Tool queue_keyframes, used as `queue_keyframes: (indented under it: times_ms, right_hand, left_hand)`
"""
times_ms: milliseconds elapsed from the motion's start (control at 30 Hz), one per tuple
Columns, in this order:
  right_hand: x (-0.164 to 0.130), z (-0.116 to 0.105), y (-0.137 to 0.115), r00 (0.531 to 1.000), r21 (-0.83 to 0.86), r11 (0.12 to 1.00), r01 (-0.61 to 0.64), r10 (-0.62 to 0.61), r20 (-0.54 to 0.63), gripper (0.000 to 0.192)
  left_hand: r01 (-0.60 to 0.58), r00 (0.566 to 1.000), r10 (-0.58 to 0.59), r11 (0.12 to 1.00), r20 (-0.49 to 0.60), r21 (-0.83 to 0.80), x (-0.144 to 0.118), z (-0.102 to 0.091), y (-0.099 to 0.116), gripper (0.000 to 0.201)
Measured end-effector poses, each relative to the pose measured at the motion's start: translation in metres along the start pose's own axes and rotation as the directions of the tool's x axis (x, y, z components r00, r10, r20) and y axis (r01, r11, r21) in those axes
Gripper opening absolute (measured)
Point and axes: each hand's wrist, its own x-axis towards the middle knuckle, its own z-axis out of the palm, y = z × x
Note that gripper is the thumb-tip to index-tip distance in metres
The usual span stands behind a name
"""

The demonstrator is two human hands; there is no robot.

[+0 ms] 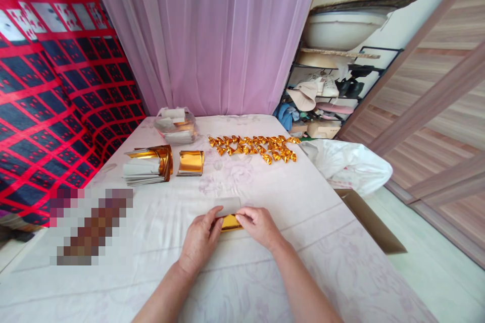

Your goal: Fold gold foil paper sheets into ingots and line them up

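Observation:
Between my hands, near the middle of the table, lies a sheet of gold foil paper [230, 223], its near part folded up to show gold and its far part showing the pale grey back. My left hand [202, 236] pinches the sheet's left side with thumb and fingers. On the right side, my right hand [260, 224] grips the folded edge between thumb and forefinger. Farther off, several folded gold foil pieces [252, 149] lie in rows. To their left are a small stack of gold foil sheets [190, 162] and a larger fanned stack [147, 166].
A clear plastic bag [176, 126] with more sheets sits at the table's back left. Off the right edge are a white plastic bag [352, 164] and a brown cardboard piece [373, 222]. A loaded shelf rack [373, 68] stands at back right. A blurred patch covers something at left.

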Motion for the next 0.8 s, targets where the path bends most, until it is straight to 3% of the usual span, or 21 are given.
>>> queue_keyframes:
  times_ms: [267,600,800]
  right_hand:
    - [0.0002,0.0001,-0.0022,0.999,-0.022,1.0,0.014,-0.015,-0.033,0.022]
    - [0.0006,0.0073,-0.0017,0.993,-0.059,0.998,-0.019,0.012,-0.117,0.025]
    - [-0.0022,0.003,0.0016,0.995,-0.092,0.995,-0.027,0.018,-0.097,0.024]
  left_hand:
    - [0.022,1.0,-0.025,0.985,-0.017,-0.172,0.0009,-0.0016,-0.0015,0.031]
    - [0.018,0.999,-0.011,0.978,0.033,-0.206,0.0001,-0.0007,-0.0014,0.046]
    - [0.041,0.998,-0.028,0.967,0.057,-0.253,-0.0053,0.0014,0.0012,0.049]
